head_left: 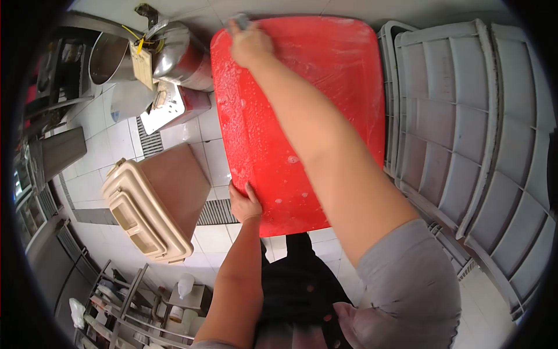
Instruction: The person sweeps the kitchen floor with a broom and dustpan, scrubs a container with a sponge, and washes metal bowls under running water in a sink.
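A large red panel (325, 104) with rounded corners lies in front of me, its surface wet and streaked with suds and droplets. My right hand (251, 46) reaches across to its far left corner, closed around a small grey scrubbing pad (241, 21); motion blurs the pad a little. Down at the panel's near left edge, my left hand (245, 202) grips the rim, thumb on top and the other fingers over the side. What supports the panel from below is hidden.
Grey plastic crates (442, 116) stand along the right side. On the left are a beige lidded bin (157, 203), a metal pot (110, 58), a steel canister (177, 52) and a white perforated basket (165, 107). Metal racks (128, 302) with items fill the lower left; a drain grate (215, 212) crosses the tiled floor.
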The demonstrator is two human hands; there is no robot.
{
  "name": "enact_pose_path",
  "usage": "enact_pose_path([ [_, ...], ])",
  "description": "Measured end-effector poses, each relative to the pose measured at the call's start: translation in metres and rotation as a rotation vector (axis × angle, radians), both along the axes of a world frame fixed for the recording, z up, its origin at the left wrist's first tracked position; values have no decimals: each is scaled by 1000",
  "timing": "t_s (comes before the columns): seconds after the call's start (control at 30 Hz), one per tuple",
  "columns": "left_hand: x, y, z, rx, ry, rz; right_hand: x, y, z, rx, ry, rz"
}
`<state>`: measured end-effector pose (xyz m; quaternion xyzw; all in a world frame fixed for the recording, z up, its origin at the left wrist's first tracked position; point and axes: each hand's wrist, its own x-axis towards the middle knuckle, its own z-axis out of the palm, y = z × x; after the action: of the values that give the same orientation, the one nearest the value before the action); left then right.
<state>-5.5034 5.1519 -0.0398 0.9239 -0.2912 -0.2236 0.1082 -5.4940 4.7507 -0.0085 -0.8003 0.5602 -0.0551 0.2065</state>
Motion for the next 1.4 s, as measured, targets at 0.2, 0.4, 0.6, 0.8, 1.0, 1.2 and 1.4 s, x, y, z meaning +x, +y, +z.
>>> enact_pose_path([
  [0.2,1,-1,4,-16,15,-5,54,24,-4,45,7,218],
  [0.4,4,4,3,24,51,5,-40,-20,11,-109,-43,16],
  [0.6,2,-4,9,-35,45,6,-128,188,11,104,-73,166],
  [0.8,3,-3,7,33,46,0,-230,69,4,-147,123,-489],
  [1.0,0,-2,8,10,21,-9,-116,107,-19,-302,-65,-313],
  [1.2,-2,-5,14,7,26,-13,-209,268,15,8,62,-379],
  [1.4,-3,0,7,-10,23,-19,-293,173,11,-174,189,-459],
])
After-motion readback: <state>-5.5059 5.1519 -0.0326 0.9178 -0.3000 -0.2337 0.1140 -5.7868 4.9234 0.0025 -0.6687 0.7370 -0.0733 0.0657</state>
